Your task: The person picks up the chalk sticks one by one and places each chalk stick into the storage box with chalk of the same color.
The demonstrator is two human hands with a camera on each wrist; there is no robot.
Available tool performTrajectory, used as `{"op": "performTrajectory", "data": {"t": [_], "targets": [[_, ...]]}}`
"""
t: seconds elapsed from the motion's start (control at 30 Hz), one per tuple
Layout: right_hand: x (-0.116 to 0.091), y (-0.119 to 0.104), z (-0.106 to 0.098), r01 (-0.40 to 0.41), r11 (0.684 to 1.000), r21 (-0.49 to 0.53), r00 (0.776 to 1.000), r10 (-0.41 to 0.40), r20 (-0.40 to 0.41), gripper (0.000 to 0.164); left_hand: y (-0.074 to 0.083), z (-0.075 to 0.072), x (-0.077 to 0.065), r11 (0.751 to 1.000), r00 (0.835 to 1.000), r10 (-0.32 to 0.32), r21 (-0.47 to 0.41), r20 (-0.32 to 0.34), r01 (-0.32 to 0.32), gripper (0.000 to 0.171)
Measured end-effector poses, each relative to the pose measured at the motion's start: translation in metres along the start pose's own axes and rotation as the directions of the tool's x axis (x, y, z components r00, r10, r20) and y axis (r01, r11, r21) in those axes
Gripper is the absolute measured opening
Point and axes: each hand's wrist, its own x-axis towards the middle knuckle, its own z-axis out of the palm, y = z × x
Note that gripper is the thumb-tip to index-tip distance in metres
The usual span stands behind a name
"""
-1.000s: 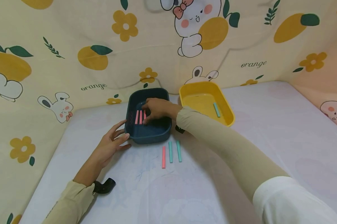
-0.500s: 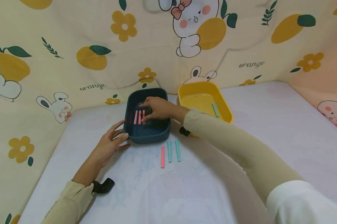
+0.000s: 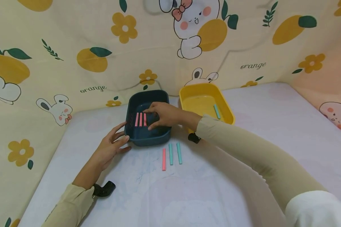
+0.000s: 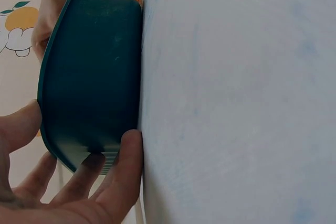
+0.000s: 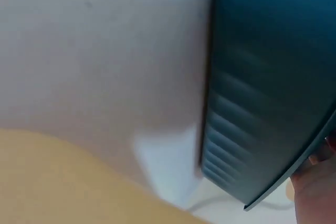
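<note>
In the head view, my right hand (image 3: 169,115) hovers inside the dark blue bin (image 3: 150,142), thumb and fingers apart with nothing between them. Just left of its fingertips, three pink chalk sticks (image 3: 140,119) lie side by side on the bin's floor. My left hand (image 3: 109,148) touches the bin's left side; the left wrist view has its thumb at the rim and spread fingers (image 4: 128,166) along the outer wall. In front of the bin, a pink chalk stick (image 3: 164,159) lies on the table beside two teal chalk sticks (image 3: 179,153). The right wrist view shows mostly the bin's outer wall (image 5: 262,93).
A yellow bin (image 3: 193,101) stands to the right of the blue one, with a teal chalk stick (image 3: 217,111) in it. My right forearm (image 3: 244,151) passes in front of its near corner. A patterned cloth (image 3: 159,41) hangs behind the white table (image 3: 187,195).
My right hand has let go of the rightmost pink chalk stick in the blue bin and drawn back to the right, its fingers parting. My left hand stays at the bin's side.
</note>
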Motion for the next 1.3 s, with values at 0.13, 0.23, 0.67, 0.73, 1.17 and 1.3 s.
{"op": "performTrajectory", "data": {"t": [0.13, 0.23, 0.67, 0.73, 1.17, 1.3], "targets": [[-0.011, 0.0, 0.002, -0.014, 1.0, 0.025, 1.0, 0.013, 0.01, 0.078, 0.0, 0.001, 0.0, 1.0, 1.0, -0.008, 0.004, -0.01, 0.008, 0.071], [-0.018, -0.001, 0.003, -0.009, 0.999, 0.044, 1.0, 0.009, 0.016, 0.078, 0.0, 0.001, 0.001, 1.0, 1.0, -0.009, 0.01, -0.016, 0.009, 0.07], [-0.046, -0.002, 0.002, -0.014, 0.995, 0.096, 0.999, 0.018, -0.048, 0.074, -0.001, 0.0, 0.003, 1.0, 1.0, -0.012, 0.019, -0.023, 0.012, 0.07], [-0.051, -0.002, 0.002, -0.025, 0.993, 0.113, 0.998, 0.031, -0.059, 0.075, -0.002, 0.0, 0.003, 1.0, 1.0, -0.015, 0.022, -0.024, 0.015, 0.07], [-0.082, -0.009, 0.013, -0.051, 0.982, 0.183, 0.992, 0.071, -0.104, 0.078, -0.003, 0.001, 0.003, 1.0, 0.999, -0.019, 0.022, -0.04, 0.02, 0.07], [-0.092, -0.013, 0.016, -0.026, 0.976, 0.216, 0.989, 0.056, -0.133, 0.078, -0.003, 0.002, 0.004, 0.999, 0.999, -0.017, 0.027, -0.042, 0.018, 0.069]]}}
